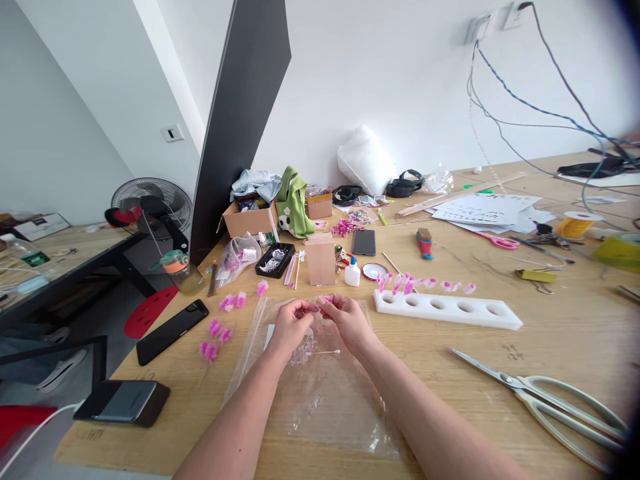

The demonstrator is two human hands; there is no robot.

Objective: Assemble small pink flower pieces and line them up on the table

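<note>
Both my hands meet over a clear plastic bag (330,413) laid flat on the wooden table. The fingers of my left hand (296,321) and my right hand (347,321) are pinched close together around a small pink piece (326,301), mostly hidden by the fingertips. Which hand bears it is hard to make out. Below them on the bag lie a cotton swab (324,352) and a small heap of clear bits (301,351). Fluffy pink pieces (215,328) lie left of the bag. A white glue bottle (352,273) stands beyond my right hand.
A white foam block with holes (450,310) lies to the right, pink pieces behind it. Large scissors (540,393) point toward the bag. A black phone (173,331) and a power bank (123,402) lie left. A cardboard block (321,259) stands ahead; a jar (185,277) is near the left edge.
</note>
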